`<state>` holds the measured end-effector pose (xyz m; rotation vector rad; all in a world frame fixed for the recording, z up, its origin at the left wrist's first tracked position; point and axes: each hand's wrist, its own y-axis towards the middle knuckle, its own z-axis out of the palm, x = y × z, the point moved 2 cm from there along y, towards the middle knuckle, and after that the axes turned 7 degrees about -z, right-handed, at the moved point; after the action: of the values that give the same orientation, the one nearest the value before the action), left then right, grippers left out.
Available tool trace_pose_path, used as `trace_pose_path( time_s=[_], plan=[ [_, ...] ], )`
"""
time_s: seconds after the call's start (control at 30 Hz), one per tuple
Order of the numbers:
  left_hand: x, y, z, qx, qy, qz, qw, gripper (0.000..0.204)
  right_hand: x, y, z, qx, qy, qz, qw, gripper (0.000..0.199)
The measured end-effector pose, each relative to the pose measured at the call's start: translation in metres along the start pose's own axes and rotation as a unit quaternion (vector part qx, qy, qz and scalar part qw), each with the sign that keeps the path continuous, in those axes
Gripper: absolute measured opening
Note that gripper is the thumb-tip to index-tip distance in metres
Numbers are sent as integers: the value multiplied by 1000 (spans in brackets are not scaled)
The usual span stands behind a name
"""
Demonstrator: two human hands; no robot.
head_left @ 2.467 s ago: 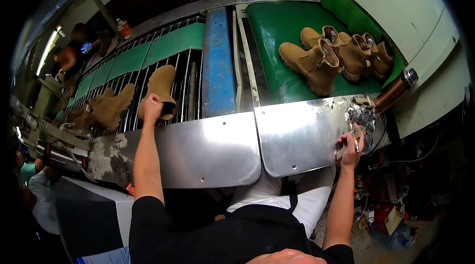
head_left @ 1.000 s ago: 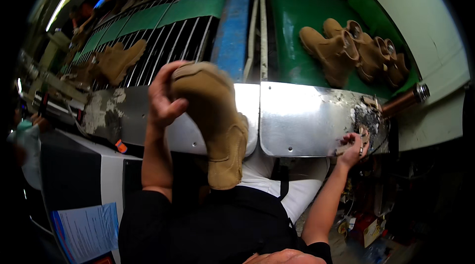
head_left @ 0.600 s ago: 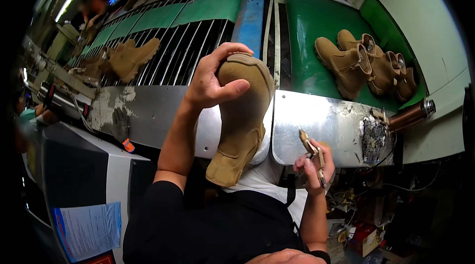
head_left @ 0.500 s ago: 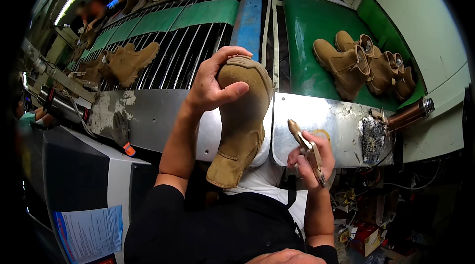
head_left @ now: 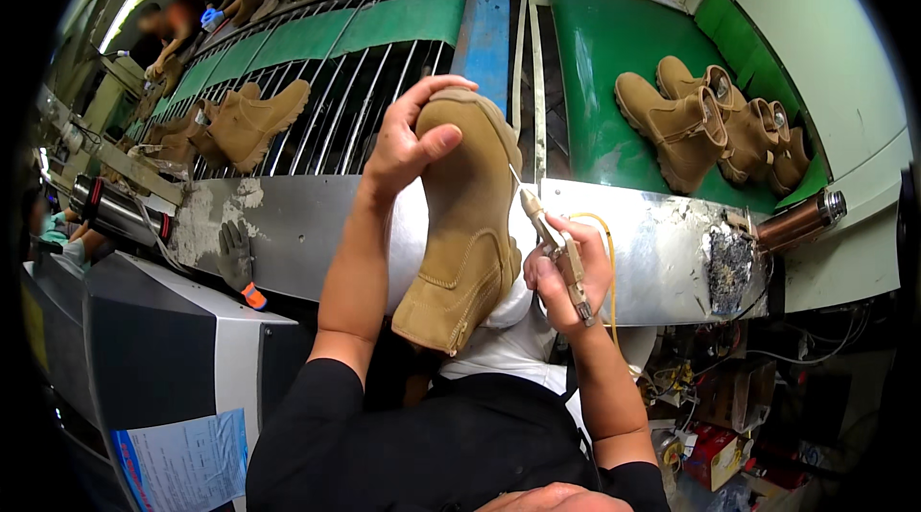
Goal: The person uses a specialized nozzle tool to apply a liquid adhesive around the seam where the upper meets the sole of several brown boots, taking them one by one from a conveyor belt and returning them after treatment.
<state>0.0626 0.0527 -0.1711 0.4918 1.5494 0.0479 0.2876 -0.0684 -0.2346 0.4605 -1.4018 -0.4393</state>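
A tan suede boot [head_left: 456, 214] is tilted toe-up in front of me, its shaft with a side zipper toward my body. My left hand [head_left: 413, 142] is closed round the toe, thumb on the upper and fingers over the sole edge. In my right hand [head_left: 587, 272] is a small metal gun [head_left: 554, 245] with a tapered nozzle and a thin tip. That tip is at the boot's right side, by the seam where upper meets sole; whether it touches cannot be made out. A yellow hose [head_left: 612, 291] runs beside the right hand.
More tan boots [head_left: 676, 128] stand on the green belt [head_left: 595, 80] at right, others [head_left: 254, 123] on the bar rack at left. A grey glove [head_left: 233, 253], a steel flask [head_left: 125, 210] and a copper flask [head_left: 801, 221] lie near the metal ledge. Another person [head_left: 182, 23] works far left.
My right hand has moved up and left, bringing the gun's tip to the boot's side. The boot has shifted slightly left and turned, showing more of its zipper side.
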Motion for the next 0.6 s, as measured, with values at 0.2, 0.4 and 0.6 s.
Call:
trace_pose_path(
  time_s=[0.2, 0.4, 0.6],
  plan=[
    [13, 0, -16, 2, -59, -12, 998, 78, -30, -59, -1, 89, 2, 16, 996, 43],
    [20, -5, -29, -18, -74, 2, 997, 81, -30, -86, -2, 85, 27, 63, 994, 41],
    [43, -17, -57, -88, -83, -31, 992, 80, -32, -101, -10, 12, 118, 178, 977, 39]
  ],
)
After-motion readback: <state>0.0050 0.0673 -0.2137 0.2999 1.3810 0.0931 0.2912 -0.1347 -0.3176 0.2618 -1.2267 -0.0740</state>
